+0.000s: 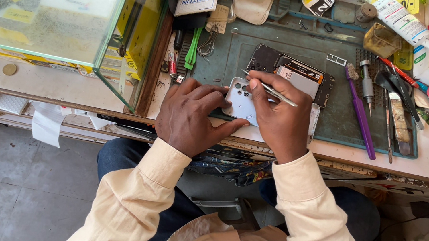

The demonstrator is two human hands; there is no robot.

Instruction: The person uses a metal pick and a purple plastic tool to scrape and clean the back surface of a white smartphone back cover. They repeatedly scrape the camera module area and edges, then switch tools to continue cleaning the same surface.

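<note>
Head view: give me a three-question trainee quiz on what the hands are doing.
1. True or false: the left hand steadies the white plastic phone back cover.
2. What does the right hand hold? A) thin metal tweezers B) purple toothbrush C) scissors
3. What does the opened phone body lie on?

Key: 1 true; 2 A; 3 the dark green work mat.

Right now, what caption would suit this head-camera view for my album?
Left hand steadies a white phone back cover while right hand holds tweezers beside an opened phone.
</note>
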